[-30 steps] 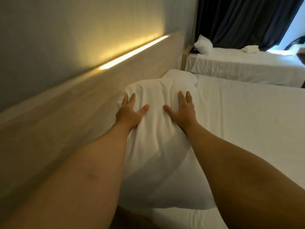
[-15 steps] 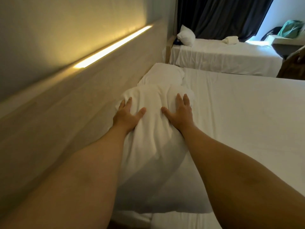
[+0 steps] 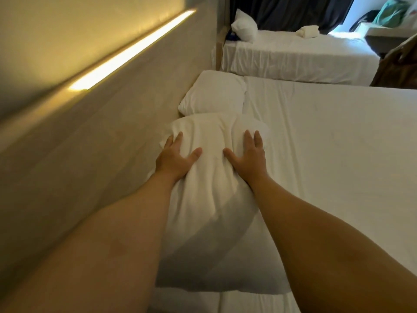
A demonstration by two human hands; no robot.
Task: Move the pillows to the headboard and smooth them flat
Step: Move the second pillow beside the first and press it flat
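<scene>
A long white pillow (image 3: 212,199) lies on the white bed beside the wooden headboard (image 3: 94,159). My left hand (image 3: 174,160) presses flat on its left side, fingers spread, close to the headboard. My right hand (image 3: 248,155) presses flat on its right side, palm down. The fabric bunches into a ridge between the two hands. Just beyond it, a second white pillow (image 3: 214,93) rests flat against the headboard, touching the first pillow's far end.
The white sheet (image 3: 338,154) stretches to the right. A lit strip (image 3: 133,50) glows along the headboard top. Beyond a gap stands another bed (image 3: 293,55) with a pillow and a rolled towel, then dark curtains and a chair at far right.
The view has swung right and pulled back, revealing the far pillow fully. Both hands have slid slightly forward and apart along the near pillow, still pressing it.
</scene>
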